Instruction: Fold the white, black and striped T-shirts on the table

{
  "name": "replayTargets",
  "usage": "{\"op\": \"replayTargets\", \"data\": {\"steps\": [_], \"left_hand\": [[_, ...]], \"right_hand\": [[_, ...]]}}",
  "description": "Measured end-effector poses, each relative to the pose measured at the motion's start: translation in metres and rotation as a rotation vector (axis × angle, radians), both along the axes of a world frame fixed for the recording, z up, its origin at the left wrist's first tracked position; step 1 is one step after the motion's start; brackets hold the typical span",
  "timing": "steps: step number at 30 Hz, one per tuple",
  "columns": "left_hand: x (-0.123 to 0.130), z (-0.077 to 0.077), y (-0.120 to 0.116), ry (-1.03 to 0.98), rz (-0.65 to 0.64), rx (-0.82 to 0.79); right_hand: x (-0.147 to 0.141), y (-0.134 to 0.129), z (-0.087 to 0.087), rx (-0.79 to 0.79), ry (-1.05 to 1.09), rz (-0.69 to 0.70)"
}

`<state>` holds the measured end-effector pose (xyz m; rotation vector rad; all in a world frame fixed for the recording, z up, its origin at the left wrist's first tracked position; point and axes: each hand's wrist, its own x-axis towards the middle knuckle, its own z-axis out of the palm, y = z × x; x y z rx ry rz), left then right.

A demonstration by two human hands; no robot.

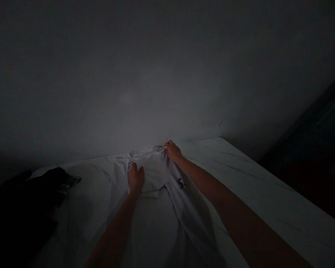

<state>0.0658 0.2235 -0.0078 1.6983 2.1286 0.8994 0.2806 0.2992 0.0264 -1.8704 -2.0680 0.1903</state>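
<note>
A pale long-sleeved shirt (153, 169) lies on the table, its collar toward the wall and its lower part reaching toward me. Dark lettering marks the sleeve on the right. My right hand (173, 150) is closed on the shirt's right shoulder at the far edge, fingers curled over the cloth. On the left part of the chest rests my left hand (136, 178), thumb apart from the other fingers, touching the fabric beside a fold. Dim light hides the finer detail of both hands' fingers.
The marble-patterned table (240, 167) stands against a plain grey wall (162, 85). A heap of dark cloth (30, 208) lies at the left. Beyond the table's right edge it is too dark to make things out.
</note>
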Motion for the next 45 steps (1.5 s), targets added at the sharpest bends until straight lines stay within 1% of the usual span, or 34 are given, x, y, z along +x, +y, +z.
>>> {"op": "replayTargets", "data": {"steps": [1, 4, 6, 8, 9, 11, 12, 13, 14, 16, 18, 20, 21, 23, 25, 26, 29, 31, 33, 35, 38, 40, 41, 43, 44, 45], "left_hand": [[0.001, 0.002, -0.001, 0.028, -0.002, -0.016], [0.004, 0.009, -0.002, 0.093, -0.038, -0.05], [0.007, 0.016, -0.004, 0.113, -0.069, -0.074], [0.011, 0.023, -0.01, 0.135, -0.084, -0.061], [0.014, 0.027, -0.016, 0.162, -0.089, -0.026], [0.023, 0.034, -0.036, 0.254, -0.104, 0.094], [0.028, 0.036, -0.05, 0.313, -0.133, 0.148], [0.033, 0.037, -0.068, 0.372, -0.189, 0.174], [0.038, 0.036, -0.087, 0.423, -0.272, 0.173], [0.045, 0.031, -0.13, 0.478, -0.501, 0.111], [0.046, 0.021, -0.171, 0.467, -0.724, 0.068], [0.041, 0.012, -0.205, 0.411, -0.867, 0.088], [0.038, 0.008, -0.219, 0.385, -0.922, 0.102], [0.032, 0.006, -0.239, 0.353, -1.031, 0.094], [0.032, 0.009, -0.251, 0.351, -1.149, 0.045], [0.036, 0.012, -0.255, 0.352, -1.207, 0.027], [0.055, 0.018, -0.265, 0.34, -1.375, 0.067], [0.071, 0.018, -0.27, 0.362, -1.462, 0.121], [0.083, 0.015, -0.275, 0.409, -1.514, 0.143], [0.088, 0.012, -0.28, 0.432, -1.533, 0.137], [0.081, 0.015, -0.29, 0.386, -1.535, 0.088], [0.069, 0.023, -0.297, 0.348, -1.556, 0.055], [0.061, 0.029, -0.301, 0.338, -1.587, 0.036], [0.045, 0.045, -0.304, 0.331, -1.696, -0.037], [0.038, 0.055, -0.303, 0.327, -1.758, -0.103], [0.032, 0.066, -0.299, 0.318, -1.805, -0.195]], "right_hand": [[-0.002, -0.013, -0.002, 0.003, -0.007, 0.06], [0.003, -0.061, -0.014, -0.007, -0.032, 0.309], [0.013, -0.097, -0.024, -0.018, -0.037, 0.417], [0.024, -0.133, -0.029, -0.041, -0.022, 0.426], [0.028, -0.151, -0.03, -0.057, -0.014, 0.413], [0.036, -0.184, -0.029, -0.092, -0.002, 0.383], [0.038, -0.2, -0.027, -0.105, -0.002, 0.375], [0.04, -0.216, -0.024, -0.114, -0.006, 0.37], [0.041, -0.232, -0.021, -0.118, -0.011, 0.367], [0.042, -0.264, -0.014, -0.117, -0.015, 0.34], [0.043, -0.295, -0.006, -0.126, -0.011, 0.272], [0.048, -0.325, 0.003, -0.16, -0.013, 0.157], [0.052, -0.339, 0.007, -0.202, -0.017, 0.086], [0.06, -0.364, 0.013, -0.318, -0.026, -0.04], [0.068, -0.386, 0.018, -0.414, -0.03, -0.089], [0.069, -0.395, 0.02, -0.428, -0.028, -0.089], [0.065, -0.417, 0.026, -0.361, 0.004, -0.059], [0.056, -0.427, 0.031, -0.313, 0.038, -0.036], [0.046, -0.434, 0.035, -0.308, 0.063, 0.033], [0.041, -0.438, 0.037, -0.336, 0.07, 0.14], [0.043, -0.439, 0.038, -0.418, 0.064, 0.325], [0.051, -0.437, 0.039, -0.528, 0.101, 0.433], [0.055, -0.434, 0.04, -0.594, 0.136, 0.477], [0.065, -0.423, 0.043, -0.698, 0.212, 0.533], [0.068, -0.415, 0.045, -0.718, 0.24, 0.544], [0.07, -0.404, 0.045, -0.702, 0.248, 0.539]]}}
